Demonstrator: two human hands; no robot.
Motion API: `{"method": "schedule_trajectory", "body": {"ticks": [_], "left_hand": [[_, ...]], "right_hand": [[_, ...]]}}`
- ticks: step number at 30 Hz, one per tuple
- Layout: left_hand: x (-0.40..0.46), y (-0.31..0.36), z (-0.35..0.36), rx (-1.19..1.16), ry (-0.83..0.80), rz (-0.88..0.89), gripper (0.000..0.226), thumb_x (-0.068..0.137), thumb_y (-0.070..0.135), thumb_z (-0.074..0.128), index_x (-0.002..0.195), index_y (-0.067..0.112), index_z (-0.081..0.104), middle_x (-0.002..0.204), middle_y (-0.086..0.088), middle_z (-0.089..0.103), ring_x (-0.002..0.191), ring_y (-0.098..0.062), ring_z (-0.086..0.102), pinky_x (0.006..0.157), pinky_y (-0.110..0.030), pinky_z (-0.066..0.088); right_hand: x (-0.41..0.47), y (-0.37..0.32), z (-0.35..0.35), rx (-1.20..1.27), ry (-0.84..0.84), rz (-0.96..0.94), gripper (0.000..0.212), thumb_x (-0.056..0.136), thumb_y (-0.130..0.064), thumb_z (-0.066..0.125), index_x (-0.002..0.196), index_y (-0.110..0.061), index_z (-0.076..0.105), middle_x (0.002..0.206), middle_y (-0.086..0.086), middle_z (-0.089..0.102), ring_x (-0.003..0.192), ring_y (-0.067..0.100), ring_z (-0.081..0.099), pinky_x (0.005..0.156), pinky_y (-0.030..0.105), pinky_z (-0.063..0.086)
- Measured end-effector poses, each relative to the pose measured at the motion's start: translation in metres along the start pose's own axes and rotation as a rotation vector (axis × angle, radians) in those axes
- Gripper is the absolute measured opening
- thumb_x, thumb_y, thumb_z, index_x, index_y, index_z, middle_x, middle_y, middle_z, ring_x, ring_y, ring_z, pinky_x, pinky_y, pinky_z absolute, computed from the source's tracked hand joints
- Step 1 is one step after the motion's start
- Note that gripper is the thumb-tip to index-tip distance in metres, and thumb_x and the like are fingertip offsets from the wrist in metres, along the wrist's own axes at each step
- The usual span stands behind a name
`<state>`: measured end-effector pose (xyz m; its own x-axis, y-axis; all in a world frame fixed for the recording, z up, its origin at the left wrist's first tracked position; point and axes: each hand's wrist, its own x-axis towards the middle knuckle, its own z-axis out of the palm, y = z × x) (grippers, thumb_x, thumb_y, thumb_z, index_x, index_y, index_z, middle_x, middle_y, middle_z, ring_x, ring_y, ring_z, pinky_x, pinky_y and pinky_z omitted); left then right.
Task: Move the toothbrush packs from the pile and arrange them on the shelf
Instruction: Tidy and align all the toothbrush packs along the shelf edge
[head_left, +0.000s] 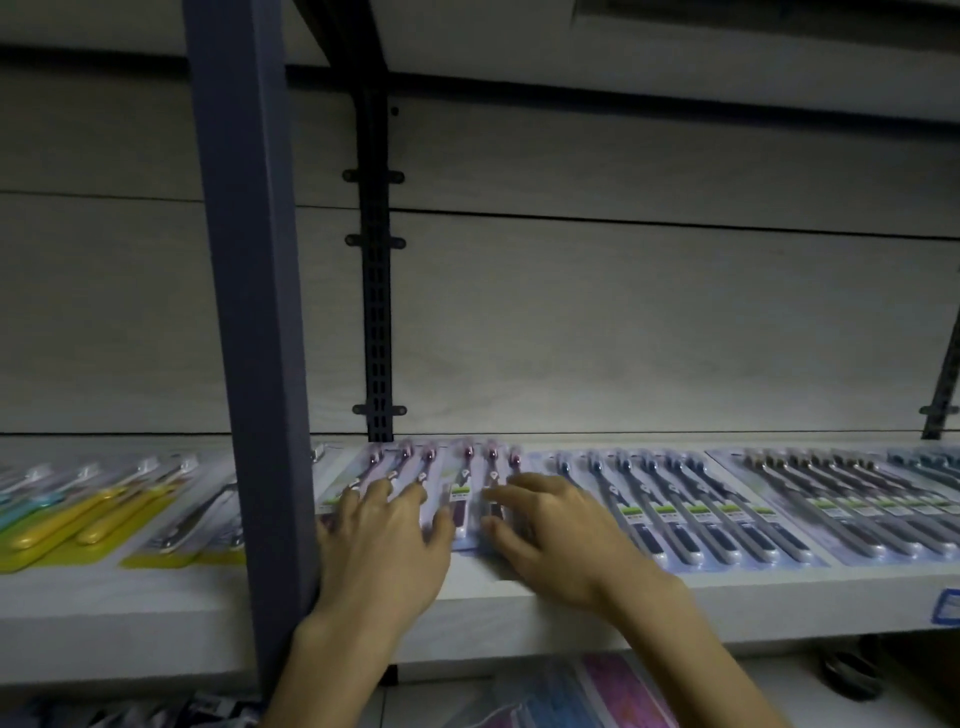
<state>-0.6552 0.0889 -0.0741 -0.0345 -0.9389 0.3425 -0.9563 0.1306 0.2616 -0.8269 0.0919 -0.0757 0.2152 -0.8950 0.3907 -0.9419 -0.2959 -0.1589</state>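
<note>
Single view only, head-mounted, wide-angle. Faces forward and slightly down, straight into a shelf bay. Sits close: shelf (519, 608) front edge runs across the lower third, grey upright post (249, 312) looms large at left. Back wall panel (623, 322) fills the upper half. Both forearms enter from the bottom edge. Strong barrel curve toward the corners, dim lighting, slight blur. No second view to overlap.

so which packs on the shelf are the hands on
The purple-brush packs just right of the blue post; both the left hand and right hand rest flat on them.
</note>
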Motion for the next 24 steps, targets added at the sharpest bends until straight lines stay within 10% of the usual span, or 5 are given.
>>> {"method": "schedule_trajectory", "body": {"ticks": [24], "left_hand": [[-0.0042,-0.0024,0.0066,0.053,-0.004,0.054,0.04,0.093,0.057,0.025,0.131,0.048,0.036,0.14,0.009,0.032,0.131,-0.016,0.028,0.109,-0.042,0.017]], "right_hand": [[-0.0048,0.0055,0.0072,0.107,0.052,-0.028,0.05,0.083,-0.053,0.024,0.11,-0.033,0.06,0.112,-0.013,0.056,0.099,0.014,0.051,0.089,0.03,0.039]]}}
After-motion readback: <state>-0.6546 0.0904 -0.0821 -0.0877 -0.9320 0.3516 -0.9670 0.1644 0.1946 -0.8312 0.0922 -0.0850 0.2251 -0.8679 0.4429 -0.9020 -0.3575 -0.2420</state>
